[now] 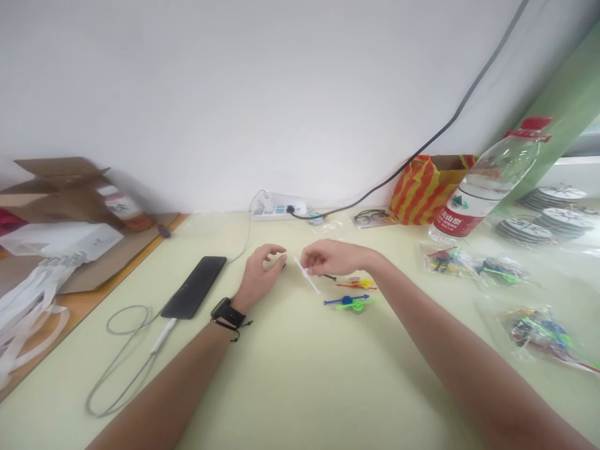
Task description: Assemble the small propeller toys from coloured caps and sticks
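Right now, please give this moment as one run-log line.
left hand: fingers curled, grip unclear | right hand: pinching white plastic arrow | near right hand: blue plastic arrow, green plastic arrow | surface: pale yellow-green table

On the wrist (240,302) of the left hand (257,273), we see a black watch (228,312) with a dark, squarish face, rounded at the corners, and a plain black strap. Just beside it, toward the elbow, we make out a thin dark cord bracelet (225,325), its loose ends tipped with what look like small knots. Behind the right hand (336,257), as behind the left, we see a slender forearm (422,312), bare as far as our view reaches.
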`<state>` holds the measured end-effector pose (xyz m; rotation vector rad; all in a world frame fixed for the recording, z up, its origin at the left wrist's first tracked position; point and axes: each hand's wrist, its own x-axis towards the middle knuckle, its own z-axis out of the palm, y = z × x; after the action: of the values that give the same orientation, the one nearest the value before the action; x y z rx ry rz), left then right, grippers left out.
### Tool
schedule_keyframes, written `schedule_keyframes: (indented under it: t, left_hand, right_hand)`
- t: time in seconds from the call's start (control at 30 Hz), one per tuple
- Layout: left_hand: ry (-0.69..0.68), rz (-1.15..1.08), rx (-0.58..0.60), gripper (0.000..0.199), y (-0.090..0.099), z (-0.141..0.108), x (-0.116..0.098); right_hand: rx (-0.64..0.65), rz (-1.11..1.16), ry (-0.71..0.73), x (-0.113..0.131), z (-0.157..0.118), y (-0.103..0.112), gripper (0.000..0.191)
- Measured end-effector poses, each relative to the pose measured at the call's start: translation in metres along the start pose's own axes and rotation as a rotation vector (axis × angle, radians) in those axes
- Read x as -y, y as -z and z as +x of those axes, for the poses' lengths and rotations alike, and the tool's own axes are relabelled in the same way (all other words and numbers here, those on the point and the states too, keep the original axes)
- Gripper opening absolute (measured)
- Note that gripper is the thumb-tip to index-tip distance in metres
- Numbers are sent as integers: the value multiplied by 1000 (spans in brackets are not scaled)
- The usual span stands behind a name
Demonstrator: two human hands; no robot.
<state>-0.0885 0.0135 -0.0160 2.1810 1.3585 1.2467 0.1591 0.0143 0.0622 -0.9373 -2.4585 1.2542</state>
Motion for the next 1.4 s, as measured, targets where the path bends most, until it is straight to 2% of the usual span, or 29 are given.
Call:
schedule_keyframes:
  t: [0.07, 0.23, 0.4, 0.53, 0.63, 0.87, 1.0, 1.1, 1.2, 1.3, 1.4]
  left_hand:
    - [-51, -19, -20, 15, -2, -3, -9]
    - [-96, -117, 28, 20, -10, -9, -33]
    - [-65, -235, -5, 24, -16, -10, -32]
    - [-65, -191, -66, 26, -15, -9, -28]
    - [-83, -120, -65, 26, -14, -10, -30]
    - [-118, -86, -9, 23, -12, -10, -35]
    - [-115, -113, 49, 17, -12, -13, -38]
    - [-118, -63, 63, 13, -11, -14, -36]
    - [-117, 25, 78, 21, -8, -12, -29]
    - [-129, 116, 162, 18, -6, -9, -21]
    - [-128, 147, 204, 17, -9, -6, -14]
  right_hand:
    - [-77, 121, 7, -5, 1, 1, 9]
    - [-241, 352, 74, -11, 5, -5, 6]
    - [-325, 485, 73, -15, 14, -14, 8]
    - [-420, 389, 31, -19, 18, -18, 9]
    - [-379, 378, 8, -20, 19, -19, 15]
    - [-309, 476, -44, -15, 22, -25, 9]
    - [-287, 283, -57, -13, 19, -26, 5]
    - [-298, 82, -76, -15, 17, -22, 17]
    - [-252, -111, -127, -22, 16, -15, 29]
    - [-181, -287, -214, -29, 11, -8, 40]
    - [-191, -362, -235, -30, 1, 1, 48]
